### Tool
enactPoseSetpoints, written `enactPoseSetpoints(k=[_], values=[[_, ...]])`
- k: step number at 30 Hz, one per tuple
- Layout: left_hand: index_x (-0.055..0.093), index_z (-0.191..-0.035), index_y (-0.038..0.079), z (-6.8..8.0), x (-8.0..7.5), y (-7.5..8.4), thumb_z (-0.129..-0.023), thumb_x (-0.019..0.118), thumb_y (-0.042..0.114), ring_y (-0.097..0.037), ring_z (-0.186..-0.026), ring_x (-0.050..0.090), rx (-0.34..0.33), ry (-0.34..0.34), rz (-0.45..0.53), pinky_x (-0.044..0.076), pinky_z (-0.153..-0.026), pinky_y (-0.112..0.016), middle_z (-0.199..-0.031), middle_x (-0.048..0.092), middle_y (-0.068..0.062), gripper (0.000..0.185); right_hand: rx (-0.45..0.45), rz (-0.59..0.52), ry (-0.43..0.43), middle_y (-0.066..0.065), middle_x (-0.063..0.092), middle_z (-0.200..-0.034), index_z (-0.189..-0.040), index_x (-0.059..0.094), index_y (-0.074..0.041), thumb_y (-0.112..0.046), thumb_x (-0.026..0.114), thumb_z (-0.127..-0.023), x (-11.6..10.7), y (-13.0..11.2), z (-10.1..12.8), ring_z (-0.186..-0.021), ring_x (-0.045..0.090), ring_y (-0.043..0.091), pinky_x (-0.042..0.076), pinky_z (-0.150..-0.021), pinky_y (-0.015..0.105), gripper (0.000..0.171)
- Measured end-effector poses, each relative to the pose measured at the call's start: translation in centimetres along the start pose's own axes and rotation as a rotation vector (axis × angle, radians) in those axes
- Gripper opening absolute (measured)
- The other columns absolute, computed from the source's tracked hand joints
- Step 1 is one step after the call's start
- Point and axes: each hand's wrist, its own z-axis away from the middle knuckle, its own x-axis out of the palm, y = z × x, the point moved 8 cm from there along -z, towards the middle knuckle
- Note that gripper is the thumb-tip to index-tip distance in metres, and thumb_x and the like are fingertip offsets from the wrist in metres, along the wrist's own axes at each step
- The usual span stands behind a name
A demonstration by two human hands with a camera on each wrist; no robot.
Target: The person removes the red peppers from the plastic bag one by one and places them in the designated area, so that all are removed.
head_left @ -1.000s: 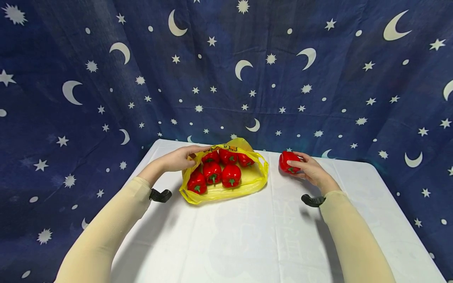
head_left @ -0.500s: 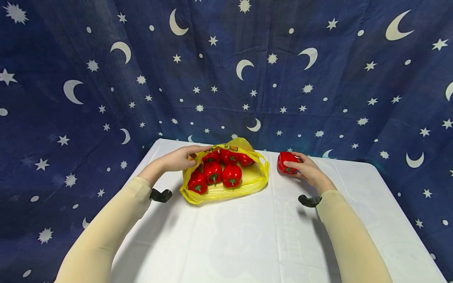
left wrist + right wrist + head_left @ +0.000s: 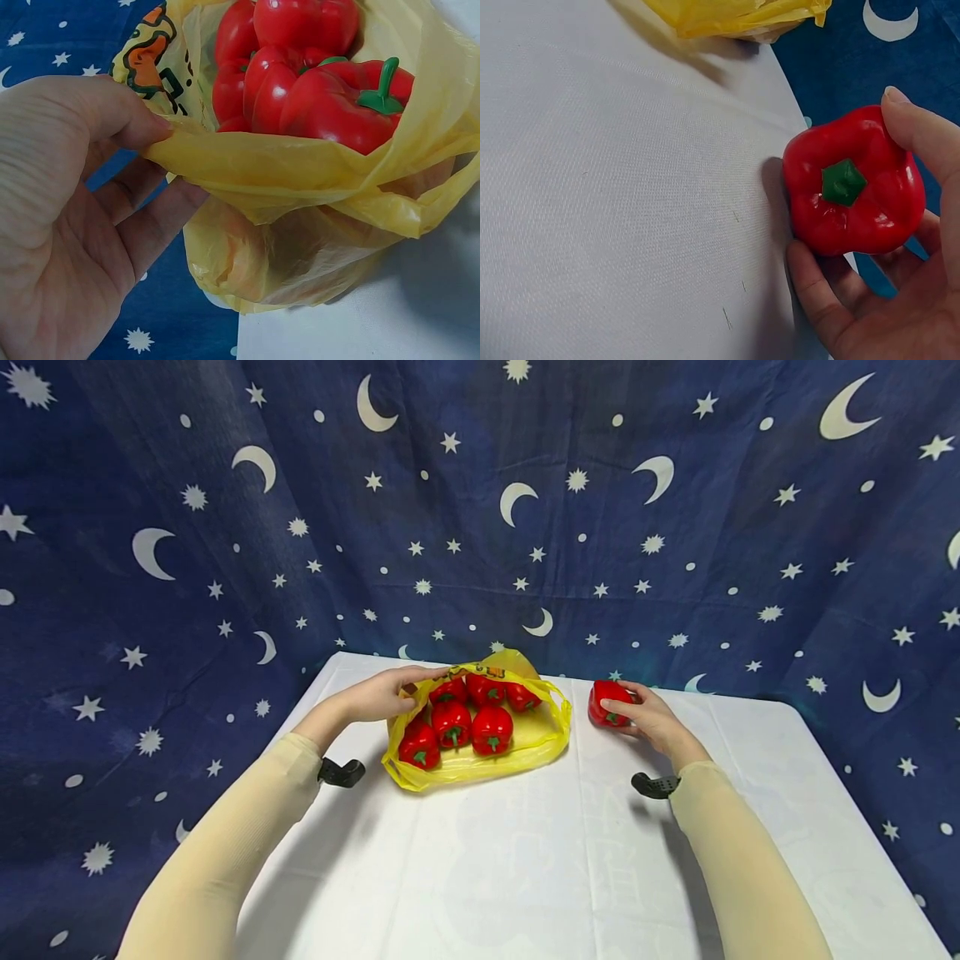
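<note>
A yellow plastic bag (image 3: pixel 525 743) lies open on the white table (image 3: pixel 525 860), with several red bell peppers (image 3: pixel 471 720) inside. My left hand (image 3: pixel 382 693) pinches the bag's left rim (image 3: pixel 225 154) between thumb and fingers, holding the mouth open. To the right of the bag, my right hand (image 3: pixel 648 717) holds a single red bell pepper (image 3: pixel 606 702) just above or on the table near the far edge. In the right wrist view that red bell pepper (image 3: pixel 853 184) shows its green stem, with thumb and fingers (image 3: pixel 922 139) curled round it.
A dark blue cloth (image 3: pixel 480 510) with white moons and stars hangs behind the table and drapes down both sides. The table's far edge runs just behind the bag and the loose pepper. Bare white tabletop spreads toward me.
My right hand has carried the loose pepper a little left, toward the bag. The left hand and the bag have stayed put.
</note>
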Motion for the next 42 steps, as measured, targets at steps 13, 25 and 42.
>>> enactPoseSetpoints(k=[13, 25, 42], values=[[0.042, -0.158, 0.029, 0.0, 0.0, 0.1, -0.094, 0.052, -0.001, -0.028, -0.115, 0.047, 0.001, -0.015, 0.018, 0.047, -0.085, -0.038, -0.153, 0.044, -0.001, 0.071, 0.014, 0.098, 0.03, 0.021, 0.023, -0.164, -0.165, 0.017, -0.014, -0.038, 0.08, -0.089, 0.0, -0.4, 0.0, -0.144, 0.031, 0.042, 0.048, -0.103, 0.049, 0.102], [0.043, -0.158, 0.031, 0.0, 0.0, 0.1, -0.093, 0.052, -0.002, -0.029, -0.121, 0.047, -0.015, -0.013, 0.009, 0.049, -0.097, -0.041, -0.156, 0.042, -0.003, 0.073, 0.021, 0.163, 0.039, 0.025, 0.023, -0.163, -0.165, 0.016, -0.014, -0.04, 0.079, -0.089, 0.2, -0.5, 0.0, -0.141, 0.033, 0.043, 0.049, -0.102, 0.048, 0.102], [0.043, -0.158, 0.03, 0.1, 0.1, 0.0, -0.095, 0.052, 0.0, -0.028, -0.12, 0.047, -0.006, -0.011, 0.022, 0.049, -0.094, -0.041, -0.154, 0.044, -0.003, 0.071, -0.043, 0.183, 0.073, 0.025, 0.022, -0.164, -0.165, 0.014, -0.009, -0.045, 0.073, -0.093, -1.5, -2.0, 1.2, -0.144, 0.036, 0.042, 0.04, -0.11, 0.052, 0.1]])
